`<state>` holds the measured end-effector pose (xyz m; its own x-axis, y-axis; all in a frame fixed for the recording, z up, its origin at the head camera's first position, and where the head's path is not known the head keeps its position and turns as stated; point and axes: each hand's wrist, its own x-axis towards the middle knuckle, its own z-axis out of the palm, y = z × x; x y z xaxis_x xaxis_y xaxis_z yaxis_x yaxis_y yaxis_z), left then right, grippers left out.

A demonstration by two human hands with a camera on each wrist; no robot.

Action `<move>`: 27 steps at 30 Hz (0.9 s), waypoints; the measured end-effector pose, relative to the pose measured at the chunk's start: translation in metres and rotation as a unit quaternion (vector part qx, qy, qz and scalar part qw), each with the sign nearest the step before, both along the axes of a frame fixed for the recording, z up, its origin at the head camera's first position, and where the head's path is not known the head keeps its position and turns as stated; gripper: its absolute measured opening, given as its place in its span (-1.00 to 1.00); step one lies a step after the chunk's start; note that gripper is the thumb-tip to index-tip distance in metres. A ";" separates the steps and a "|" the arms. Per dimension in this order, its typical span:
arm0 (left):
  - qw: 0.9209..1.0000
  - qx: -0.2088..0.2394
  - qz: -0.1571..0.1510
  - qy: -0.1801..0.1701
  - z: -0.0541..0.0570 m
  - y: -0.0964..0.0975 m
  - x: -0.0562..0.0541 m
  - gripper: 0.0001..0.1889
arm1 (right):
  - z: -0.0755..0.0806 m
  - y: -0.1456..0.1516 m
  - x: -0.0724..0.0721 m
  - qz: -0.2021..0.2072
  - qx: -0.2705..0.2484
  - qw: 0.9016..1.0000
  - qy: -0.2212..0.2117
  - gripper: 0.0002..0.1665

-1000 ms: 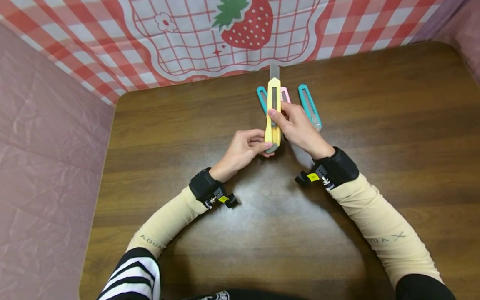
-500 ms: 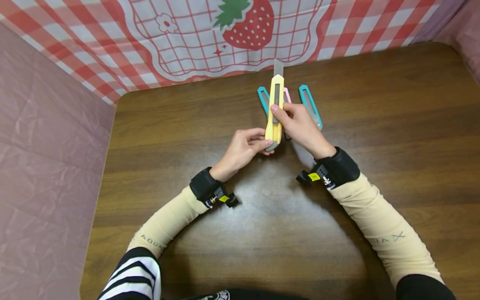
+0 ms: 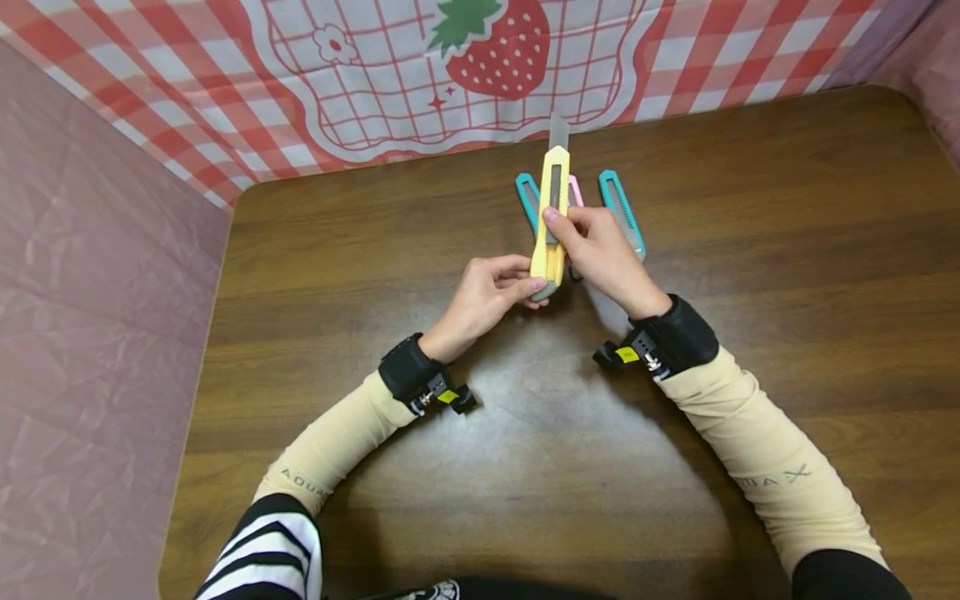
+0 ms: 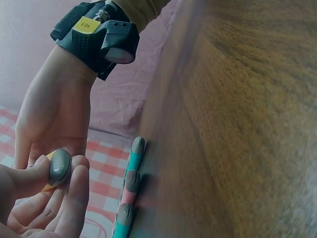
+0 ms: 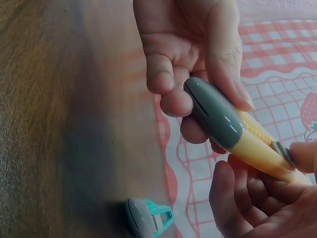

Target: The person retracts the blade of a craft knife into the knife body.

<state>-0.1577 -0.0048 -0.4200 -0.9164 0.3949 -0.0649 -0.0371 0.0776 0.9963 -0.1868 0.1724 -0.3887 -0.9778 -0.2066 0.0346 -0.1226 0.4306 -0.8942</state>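
Both hands hold a yellow utility knife (image 3: pixel 556 179) with a grey end cap (image 5: pixel 214 111), raised above the table with its blade (image 3: pixel 558 132) out and pointing away from the body. My left hand (image 3: pixel 483 300) pinches the knife's lower end between thumb and fingers. Higher up the handle, my right hand (image 3: pixel 600 250) grips it, its thumb on the grey slider (image 5: pixel 282 153) in the right wrist view. Behind the yellow knife lie a teal utility knife (image 3: pixel 528 198), a pink one (image 3: pixel 575 192) partly hidden, and another teal one (image 3: pixel 621 208) to the right.
A brown wooden table (image 3: pixel 360 242) spreads under both arms. Along its back edge hangs a red and white checked cloth (image 3: pixel 420 117) with a strawberry print. Pink fabric (image 3: pixel 105 333) covers the left side.
The yellow knife has shifted slightly up and to the right in the head view, tilting a little rightward. Both hands keep their hold on it.
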 end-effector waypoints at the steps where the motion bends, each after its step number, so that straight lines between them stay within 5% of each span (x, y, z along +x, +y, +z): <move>1: 1.000 0.000 0.000 0.000 0.000 0.000 0.000 -0.73 | 0.000 0.000 0.000 0.001 0.001 1.000 0.002 -0.48; 9: 1.000 -0.007 -0.003 0.006 0.000 0.000 -0.001 -0.73 | 0.000 0.000 -0.001 0.007 0.003 1.000 0.005 -0.49; 18: 0.998 -0.041 -0.006 0.055 0.001 0.000 0.000 -0.76 | -0.002 0.000 -0.001 -0.005 -0.010 1.000 0.004 -0.44; 27: 0.998 -0.032 -0.011 0.055 -0.001 0.001 0.000 -0.76 | -0.001 -0.002 0.000 -0.016 -0.009 1.000 0.013 -0.46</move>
